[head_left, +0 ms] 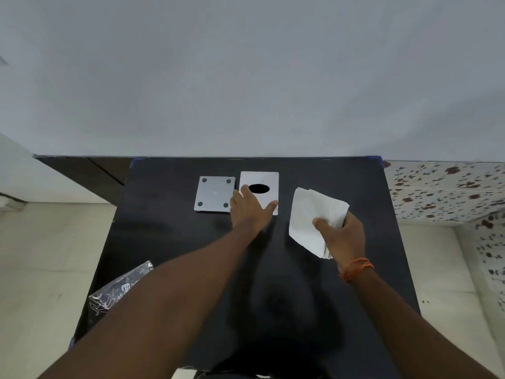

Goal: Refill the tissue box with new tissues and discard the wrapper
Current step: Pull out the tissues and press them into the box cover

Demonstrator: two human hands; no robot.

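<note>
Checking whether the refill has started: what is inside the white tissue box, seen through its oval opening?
Only darkness shows through the oval hole of the tissue box; no tissue pokes out. The interior is otherwise hidden. The left hand rests on it; the right hand holds the tissue stack beside it.

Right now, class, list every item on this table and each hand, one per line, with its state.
Tissue box: upright, oval slot facing up, left hand on it.
Base plate: detached, lying flat beside the box.
Tissue stack: gripped in the right hand.
Wrapper: empty, crumpled at the table edge.
Left hand: resting on box.
Right hand: closed on tissues.
</note>
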